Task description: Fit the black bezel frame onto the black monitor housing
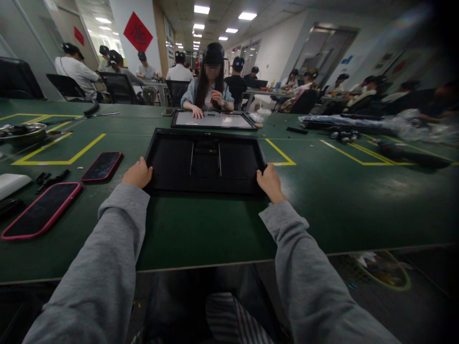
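Observation:
A black rectangular monitor housing [168, 160] lies in front of me on the green table, with a raised rim and two thin metal strips near its middle. My left hand [138, 173] is closed around its left edge, the thumb on top of the rim. On the opposite side my right hand [269, 182] grips the right edge in the same way, fingers mostly hidden beneath. Two phones in pink cases, a smaller one [102, 166] and a larger one [43, 210], lie left of my left hand.
Across the green table [201, 234] a person works at a flat panel [215, 120]. A plastic cup [263, 116] stands beside it. Metal bowls [23, 134] sit at far left, a dark tool [412, 155] at right. A basket [387, 272] is below the table's right side.

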Available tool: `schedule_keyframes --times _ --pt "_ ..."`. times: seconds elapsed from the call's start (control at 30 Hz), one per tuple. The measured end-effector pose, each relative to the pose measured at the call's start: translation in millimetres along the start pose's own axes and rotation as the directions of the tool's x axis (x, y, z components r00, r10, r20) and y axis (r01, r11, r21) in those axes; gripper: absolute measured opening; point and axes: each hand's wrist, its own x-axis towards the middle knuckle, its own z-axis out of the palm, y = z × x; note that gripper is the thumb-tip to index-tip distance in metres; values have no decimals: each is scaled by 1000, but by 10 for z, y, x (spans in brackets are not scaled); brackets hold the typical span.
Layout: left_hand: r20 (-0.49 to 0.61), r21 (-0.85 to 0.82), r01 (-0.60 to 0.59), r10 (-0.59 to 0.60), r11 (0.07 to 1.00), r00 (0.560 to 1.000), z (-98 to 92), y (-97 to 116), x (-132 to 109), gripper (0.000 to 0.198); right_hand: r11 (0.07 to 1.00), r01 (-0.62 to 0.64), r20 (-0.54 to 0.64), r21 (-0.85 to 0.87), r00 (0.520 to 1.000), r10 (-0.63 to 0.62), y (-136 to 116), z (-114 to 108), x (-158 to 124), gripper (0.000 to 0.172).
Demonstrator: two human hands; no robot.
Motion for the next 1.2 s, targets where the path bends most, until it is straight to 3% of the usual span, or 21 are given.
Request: schedule_keyframes --times 1.2 --pt "-11 13 -8 8 1000 1000 -24 20 -26 72 1000 -7 -3 4 1000 7 4 7 8 52"
